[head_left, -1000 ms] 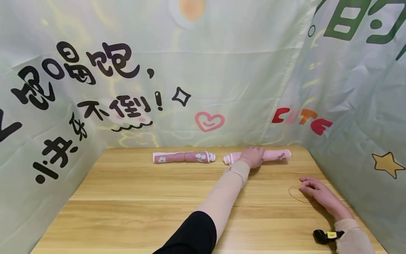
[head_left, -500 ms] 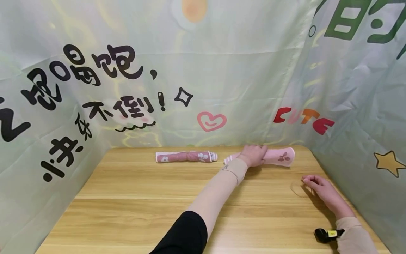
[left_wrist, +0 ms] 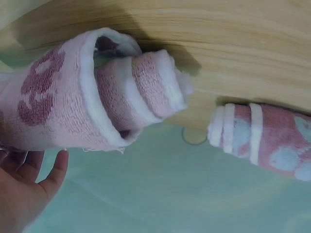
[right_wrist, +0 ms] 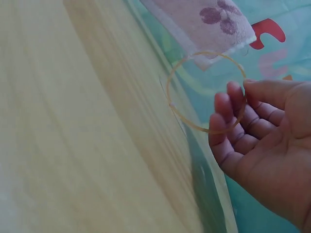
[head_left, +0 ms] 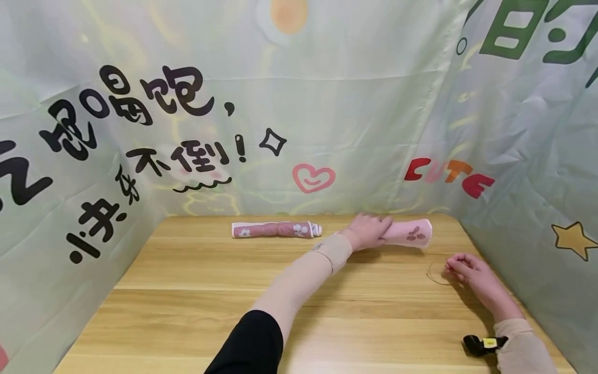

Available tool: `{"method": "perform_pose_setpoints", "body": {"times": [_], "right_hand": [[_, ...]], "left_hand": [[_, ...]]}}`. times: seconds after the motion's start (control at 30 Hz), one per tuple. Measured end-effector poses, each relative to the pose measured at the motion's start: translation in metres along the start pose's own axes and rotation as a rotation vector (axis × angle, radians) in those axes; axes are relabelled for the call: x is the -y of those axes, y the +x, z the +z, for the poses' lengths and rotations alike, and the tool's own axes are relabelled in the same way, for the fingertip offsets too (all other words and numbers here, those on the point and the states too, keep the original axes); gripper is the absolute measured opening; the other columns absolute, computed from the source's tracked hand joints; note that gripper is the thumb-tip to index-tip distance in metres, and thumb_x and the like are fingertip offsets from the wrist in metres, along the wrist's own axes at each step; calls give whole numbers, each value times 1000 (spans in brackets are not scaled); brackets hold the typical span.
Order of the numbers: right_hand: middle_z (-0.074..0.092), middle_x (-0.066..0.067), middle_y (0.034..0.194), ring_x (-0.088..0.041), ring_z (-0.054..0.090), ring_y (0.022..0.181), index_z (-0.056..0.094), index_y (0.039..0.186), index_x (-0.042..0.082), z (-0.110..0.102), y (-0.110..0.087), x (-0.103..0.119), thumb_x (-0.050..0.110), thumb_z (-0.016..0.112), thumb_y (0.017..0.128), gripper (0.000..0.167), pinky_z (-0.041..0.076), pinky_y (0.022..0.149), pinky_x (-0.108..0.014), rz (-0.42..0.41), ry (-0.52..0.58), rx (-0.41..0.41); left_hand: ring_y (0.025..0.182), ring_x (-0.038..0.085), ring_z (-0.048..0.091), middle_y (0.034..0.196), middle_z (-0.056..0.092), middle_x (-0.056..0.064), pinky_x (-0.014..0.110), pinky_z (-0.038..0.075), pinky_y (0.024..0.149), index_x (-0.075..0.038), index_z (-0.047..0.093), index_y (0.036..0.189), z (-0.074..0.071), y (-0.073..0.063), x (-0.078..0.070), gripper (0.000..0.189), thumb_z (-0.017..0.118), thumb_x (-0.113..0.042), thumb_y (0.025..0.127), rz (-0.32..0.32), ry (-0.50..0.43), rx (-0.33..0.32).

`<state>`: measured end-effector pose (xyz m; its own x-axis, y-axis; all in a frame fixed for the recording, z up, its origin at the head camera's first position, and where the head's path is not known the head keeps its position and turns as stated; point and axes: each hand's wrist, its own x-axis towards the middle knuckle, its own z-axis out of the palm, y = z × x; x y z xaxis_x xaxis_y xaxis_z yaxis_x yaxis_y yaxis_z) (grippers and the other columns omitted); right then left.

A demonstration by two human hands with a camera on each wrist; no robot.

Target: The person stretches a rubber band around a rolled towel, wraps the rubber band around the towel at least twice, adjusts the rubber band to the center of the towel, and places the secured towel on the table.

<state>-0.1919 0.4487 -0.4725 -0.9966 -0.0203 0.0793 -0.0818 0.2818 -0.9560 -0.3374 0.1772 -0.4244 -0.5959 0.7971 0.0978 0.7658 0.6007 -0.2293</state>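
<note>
My left hand (head_left: 368,231) grips a rolled light-pink towel (head_left: 411,233) at the back of the table, covering its left part in the head view. In the left wrist view the roll's white-edged inner layers stick out beyond a looser outer layer. My right hand (head_left: 474,278) is over the right side of the table, its thumb and fingertips pinching a thin tan rubber band (right_wrist: 168,92). The band hangs as an open loop, with nothing inside it but the view behind. A second rolled towel (head_left: 271,229), darker pink with pale flowers, lies to the left of my left hand.
The wooden table (head_left: 196,311) is bounded by printed cloth (head_left: 364,119) at the back and on both sides. A black wrist camera (head_left: 474,345) with a yellow label sits on my right wrist.
The light-pink towel's right end has swung slightly forward and looks wider, showing more of its dark flower. My left forearm has shifted left. The right hand still holds the rubber band, almost in place.
</note>
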Motion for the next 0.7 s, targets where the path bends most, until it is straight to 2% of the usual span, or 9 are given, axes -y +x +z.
{"method": "perform_pose_setpoints", "body": {"times": [0.1, 0.2, 0.33, 0.43, 0.57, 0.7], "right_hand": [[67, 11, 85, -1, 63, 78, 58, 97, 13, 2, 1, 0, 10, 47, 102, 12, 51, 68, -17, -31, 184, 24], [67, 5, 87, -6, 65, 79, 59, 101, 12, 2, 1, -2, 2, 42, 102, 20, 53, 68, -20, -92, 397, 77], [70, 0, 94, -11, 67, 83, 64, 111, 9, -2, 1, -2, -3, 32, 103, 35, 56, 71, -23, -151, 626, 195], [71, -2, 101, -13, 67, 90, 66, 115, 7, -7, 1, -2, -3, 24, 104, 44, 57, 76, -26, -141, 748, 303], [69, -8, 114, -19, 66, 104, 62, 123, 2, -12, 4, -4, 0, 12, 105, 53, 56, 87, -33, -116, 905, 452], [65, -12, 127, -24, 63, 118, 56, 132, -2, -9, 7, -1, -3, 6, 103, 58, 54, 95, -37, -121, 1002, 558]], "left_hand": [[112, 14, 62, 127, 62, -6, 35, 47, 96, -24, 38, 141, -1, -10, 3, 56, 53, -53, 95, 14, -1, 11], [114, 15, 62, 129, 62, -5, 37, 46, 99, -24, 37, 143, -2, -19, 5, 58, 53, -53, 95, 23, -6, 9], [110, 14, 63, 124, 64, -4, 36, 49, 95, -23, 41, 139, -3, -32, 7, 54, 53, -51, 95, 28, -20, -17], [104, 13, 65, 119, 65, -4, 33, 51, 90, -22, 44, 137, -4, -40, 10, 51, 53, -49, 95, 25, -38, -34], [103, 14, 65, 120, 65, -3, 33, 52, 90, -21, 45, 138, -3, -51, 13, 52, 53, -50, 96, 15, -71, -41], [105, 14, 65, 121, 65, -3, 34, 52, 90, -21, 46, 135, -5, -65, 17, 49, 54, -50, 95, -1, -105, -51]]}}
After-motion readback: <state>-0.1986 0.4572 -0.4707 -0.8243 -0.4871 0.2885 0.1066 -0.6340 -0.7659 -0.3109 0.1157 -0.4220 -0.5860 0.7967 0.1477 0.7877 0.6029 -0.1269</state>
